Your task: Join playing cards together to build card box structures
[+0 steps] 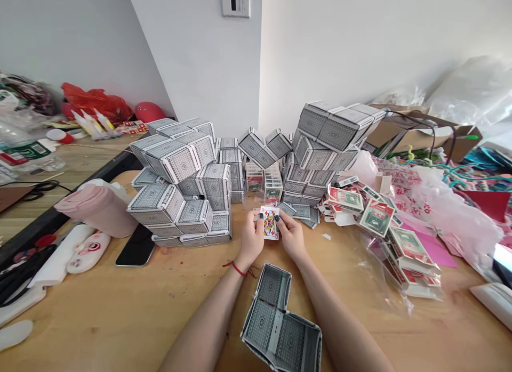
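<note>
A queen of diamonds playing card (270,223) is held face up between both hands, just above the wooden table (180,313). My left hand (253,233) pinches its left edge, thumb on the face. On the opposite edge my right hand (291,231) is closed in the same way. Whether more cards lie behind it, I cannot tell. Loose grey-backed cards (302,212) lie beyond my right hand. Nearer to me, between my forearms, rests an L-shaped piece (266,318) built of grey-backed cards.
Stacked card-built blocks stand at left (192,201) and right (320,143). Opened card boxes (376,217) and plastic wrap spread over the right side. A phone (136,245), a pink roll (100,209) and a computer mouse (88,252) lie on the left.
</note>
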Motion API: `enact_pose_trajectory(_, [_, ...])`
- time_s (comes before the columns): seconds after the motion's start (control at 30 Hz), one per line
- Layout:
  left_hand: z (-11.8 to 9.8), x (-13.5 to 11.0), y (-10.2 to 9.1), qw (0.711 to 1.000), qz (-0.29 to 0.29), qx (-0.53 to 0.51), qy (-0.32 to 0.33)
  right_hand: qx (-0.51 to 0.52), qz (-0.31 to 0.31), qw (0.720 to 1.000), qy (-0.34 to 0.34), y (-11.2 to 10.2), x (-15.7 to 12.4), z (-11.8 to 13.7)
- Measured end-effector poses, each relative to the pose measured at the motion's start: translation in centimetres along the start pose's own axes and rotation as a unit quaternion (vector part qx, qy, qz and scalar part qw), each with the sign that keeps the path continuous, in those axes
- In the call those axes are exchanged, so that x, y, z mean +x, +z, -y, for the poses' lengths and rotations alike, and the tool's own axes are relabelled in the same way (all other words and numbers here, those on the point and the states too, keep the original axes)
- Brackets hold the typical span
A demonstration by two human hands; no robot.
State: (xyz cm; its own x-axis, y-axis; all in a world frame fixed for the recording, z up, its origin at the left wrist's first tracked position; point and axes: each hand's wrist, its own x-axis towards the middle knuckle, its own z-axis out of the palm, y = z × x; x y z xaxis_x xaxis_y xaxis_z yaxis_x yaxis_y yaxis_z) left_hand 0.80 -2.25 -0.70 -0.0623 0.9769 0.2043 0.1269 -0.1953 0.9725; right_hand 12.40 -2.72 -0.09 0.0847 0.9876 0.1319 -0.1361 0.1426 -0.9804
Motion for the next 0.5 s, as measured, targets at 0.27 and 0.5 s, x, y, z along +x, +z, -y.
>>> enact_pose_trajectory(0.27, [-0.37,0.11,-0.07,1.000,-0.005,0.000,0.003,-0.025,-0.002,1.000,-0.012,-0.09,0.09,-0.72])
enact_pose_trajectory(0.5, [0.04,0.08,-0.10,0.999,0.002,0.029,0.015,-0.031,0.008,0.999,-0.012,-0.19,0.12,-0.81])
